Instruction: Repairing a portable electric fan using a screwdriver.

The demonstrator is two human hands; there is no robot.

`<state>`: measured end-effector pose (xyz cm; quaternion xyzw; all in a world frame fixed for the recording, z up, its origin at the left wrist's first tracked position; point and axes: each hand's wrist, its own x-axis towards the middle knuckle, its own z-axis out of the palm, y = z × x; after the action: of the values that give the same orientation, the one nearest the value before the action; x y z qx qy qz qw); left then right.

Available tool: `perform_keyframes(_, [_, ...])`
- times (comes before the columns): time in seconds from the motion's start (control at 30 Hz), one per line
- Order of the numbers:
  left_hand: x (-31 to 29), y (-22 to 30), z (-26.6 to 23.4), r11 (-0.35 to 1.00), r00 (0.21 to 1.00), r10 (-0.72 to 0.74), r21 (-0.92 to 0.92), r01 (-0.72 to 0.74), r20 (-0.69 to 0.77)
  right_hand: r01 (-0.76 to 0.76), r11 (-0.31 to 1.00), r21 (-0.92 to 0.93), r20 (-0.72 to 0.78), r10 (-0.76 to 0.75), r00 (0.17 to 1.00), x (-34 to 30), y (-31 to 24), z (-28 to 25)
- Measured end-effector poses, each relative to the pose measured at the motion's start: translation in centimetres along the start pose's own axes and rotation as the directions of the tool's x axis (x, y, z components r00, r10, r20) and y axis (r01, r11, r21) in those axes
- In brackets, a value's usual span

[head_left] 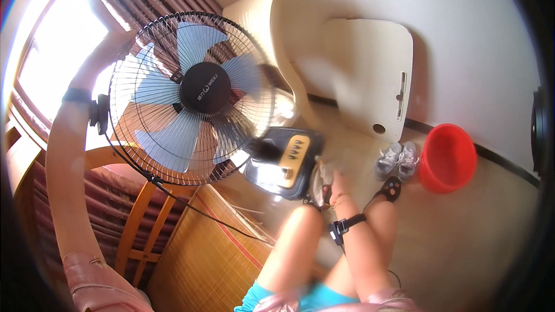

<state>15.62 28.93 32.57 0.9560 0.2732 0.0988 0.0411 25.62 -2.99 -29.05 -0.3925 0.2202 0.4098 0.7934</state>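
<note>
A fan (205,89) with blue blades and a black wire cage fills the upper left, its front toward me. My left hand (118,45), partly washed out by window light, is closed round the cage's upper left rim. The fan's black base (289,162) has a yellow control panel with several dark buttons and a knob. Low beside the base, my right hand (335,185) is closed on a pale crumpled cloth (319,182), which touches or nearly touches the base's edge. Some fingers of that hand are blurred and hidden.
A cream chair (269,29) stands behind the fan. A cream board (370,75) leans against the wall. White-grey sneakers (398,160) sit beside a red bucket (448,159). A wooden bed with a woven mat (202,242) is at lower left. A black cord (214,222) hangs across it.
</note>
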Motion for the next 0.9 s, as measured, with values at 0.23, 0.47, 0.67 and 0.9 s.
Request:
perform_keyframes(0.23, [4.3, 1.6, 1.9, 0.777, 0.878, 0.476, 0.446, -0.444, 0.046, -0.208, 0.973, 0.101, 0.330, 0.165, 0.929, 4.6, 3.5, 1.0])
perform_keyframes(0.47, [6.3, 4.2, 4.7, 0.998, 0.999, 0.031, -0.053, -0.032, -0.018, -0.314, 0.949, 0.023, 0.688, 0.213, 0.694, 2.9, 3.3, 5.8])
perform_keyframes(0.67, [6.7, 4.2, 6.9, 0.997, 0.991, -0.043, -0.073, 0.033, -0.130, -0.395, 0.902, 0.171, 0.660, 0.193, 0.726, 7.7, 8.7, 8.7])
perform_keyframes(0.9, [7.3, -4.6, 5.7, 0.703, 0.797, 0.603, 0.497, -0.509, -0.036, -0.477, 0.864, 0.163, 0.554, 0.320, 0.768, 8.2, 8.8, 13.0])
